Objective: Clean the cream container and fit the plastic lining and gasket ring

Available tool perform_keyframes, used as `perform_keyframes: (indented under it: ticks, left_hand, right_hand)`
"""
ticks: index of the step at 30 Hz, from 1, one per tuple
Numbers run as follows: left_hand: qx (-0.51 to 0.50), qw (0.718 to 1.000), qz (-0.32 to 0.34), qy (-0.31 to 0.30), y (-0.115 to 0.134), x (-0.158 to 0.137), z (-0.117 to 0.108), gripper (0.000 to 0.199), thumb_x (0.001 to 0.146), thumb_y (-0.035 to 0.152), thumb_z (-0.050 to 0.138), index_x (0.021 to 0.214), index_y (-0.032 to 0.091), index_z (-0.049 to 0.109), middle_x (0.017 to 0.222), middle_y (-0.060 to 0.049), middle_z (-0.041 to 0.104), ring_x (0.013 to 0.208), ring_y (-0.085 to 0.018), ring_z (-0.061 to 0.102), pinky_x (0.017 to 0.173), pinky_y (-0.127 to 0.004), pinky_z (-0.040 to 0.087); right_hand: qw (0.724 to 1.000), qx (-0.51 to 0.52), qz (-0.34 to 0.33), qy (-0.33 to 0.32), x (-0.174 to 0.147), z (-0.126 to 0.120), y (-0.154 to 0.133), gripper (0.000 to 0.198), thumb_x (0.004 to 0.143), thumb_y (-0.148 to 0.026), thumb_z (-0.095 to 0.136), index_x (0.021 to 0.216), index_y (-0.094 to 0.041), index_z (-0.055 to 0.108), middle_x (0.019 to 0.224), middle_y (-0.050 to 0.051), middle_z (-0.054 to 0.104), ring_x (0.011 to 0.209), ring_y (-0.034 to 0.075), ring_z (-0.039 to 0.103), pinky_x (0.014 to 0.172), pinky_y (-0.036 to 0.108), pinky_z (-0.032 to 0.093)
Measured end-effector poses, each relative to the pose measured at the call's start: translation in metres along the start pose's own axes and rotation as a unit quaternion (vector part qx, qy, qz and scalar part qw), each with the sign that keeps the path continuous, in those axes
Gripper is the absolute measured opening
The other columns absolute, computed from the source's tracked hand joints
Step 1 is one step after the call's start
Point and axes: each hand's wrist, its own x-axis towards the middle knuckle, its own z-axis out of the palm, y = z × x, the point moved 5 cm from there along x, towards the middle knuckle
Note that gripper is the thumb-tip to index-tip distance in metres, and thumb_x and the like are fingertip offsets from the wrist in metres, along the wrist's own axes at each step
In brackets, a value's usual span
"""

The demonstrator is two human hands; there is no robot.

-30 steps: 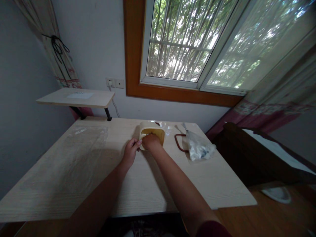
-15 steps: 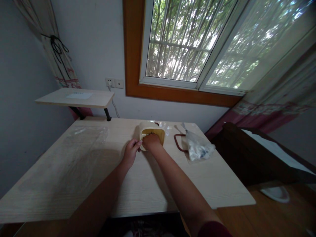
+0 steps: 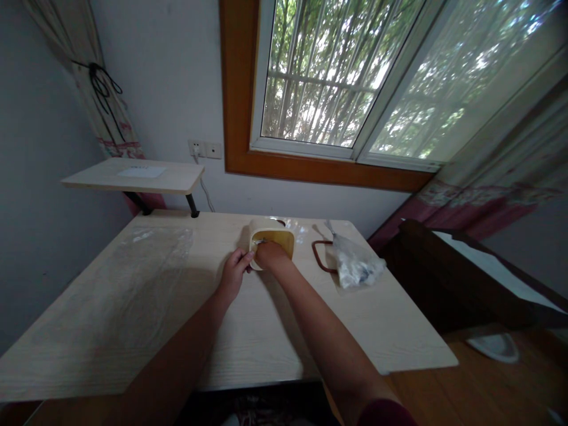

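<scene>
Cream container (image 3: 268, 224) on its side on the table (image 3: 381, 331), mouth towards us.
Its body runs back towards the window (image 3: 328, 83); which axis is longer we cannot tell. Our left hand (image 3: 233, 272) pinches its left edge between thumb and fingers; our right hand (image 3: 271, 255) reaches inside, fingers hidden, so we cannot tell their spread or grip. The paper (image 3: 142, 171) on the shelf (image 3: 97, 175) bears marks too small to read.

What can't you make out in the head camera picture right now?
All in the head view:
What the right hand holds, if anything: hidden inside the cream container.
The container's floor: mostly behind that hand.
What's in the plastic bag: blurred by its cloudy film.
Marks on the paper: too small.
The maroon sleeve: cut off by the bottom edge.
</scene>
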Motion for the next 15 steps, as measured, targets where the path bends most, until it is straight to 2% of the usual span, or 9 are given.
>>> perform_keyframes:
  ticks: [7,15]
  left_hand:
    - [-0.021,1.000,-0.010,0.002,-0.0033,0.0014,-0.0012,0.039,0.086,0.052,0.067,0.070,0.020,0.051,0.061,0.003,0.051,0.060,-0.012,0.047,0.057,-0.024,0.037]
    - [-0.026,1.000,-0.011,-0.005,-0.0008,0.0006,0.0002,0.039,0.086,0.051,0.067,0.070,0.020,0.052,0.060,0.004,0.050,0.059,-0.012,0.046,0.057,-0.024,0.037]
  right_hand:
    - [0.999,0.022,-0.032,0.035,0.0003,-0.0001,-0.0013,0.038,0.097,-0.031,0.051,0.118,-0.007,0.072,0.118,0.023,0.073,0.110,0.030,0.070,0.091,0.033,0.053]
    - [0.993,0.076,-0.068,0.057,-0.0024,0.0001,0.0000,0.033,0.099,-0.027,0.050,0.123,-0.012,0.065,0.125,0.018,0.071,0.112,0.025,0.069,0.090,0.028,0.050]
